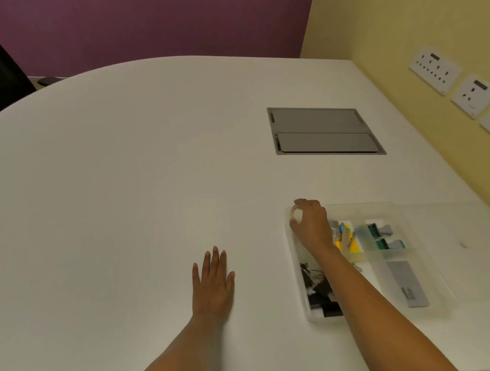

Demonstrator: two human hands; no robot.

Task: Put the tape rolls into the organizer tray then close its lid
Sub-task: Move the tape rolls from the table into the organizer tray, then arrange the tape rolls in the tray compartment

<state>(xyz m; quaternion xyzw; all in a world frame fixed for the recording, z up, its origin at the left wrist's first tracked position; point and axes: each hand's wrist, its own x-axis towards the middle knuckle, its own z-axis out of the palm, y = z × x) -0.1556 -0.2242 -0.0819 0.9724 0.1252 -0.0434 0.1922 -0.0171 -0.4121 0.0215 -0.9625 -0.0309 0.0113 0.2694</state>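
Right hand (311,223) pinches tape roll (295,212) (clear); left hand (212,281) flat.

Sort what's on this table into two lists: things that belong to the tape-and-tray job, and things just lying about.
Part of the job:
- tape roll, pinched in the right hand over the tray's far left corner
- organizer tray, lid not closed

Just there:
- left hand, flat on the table, holding nothing
- binder clips already in the tray
- grey floor-box hatch
- wall sockets

bench (117,182) wide open left of and beyond the organizer tray (418,261). tray compartments crowded: binder clips (317,292) in near-left one, right forearm (368,302) crossing over it. wall (434,47) just right of tray, little room that side.
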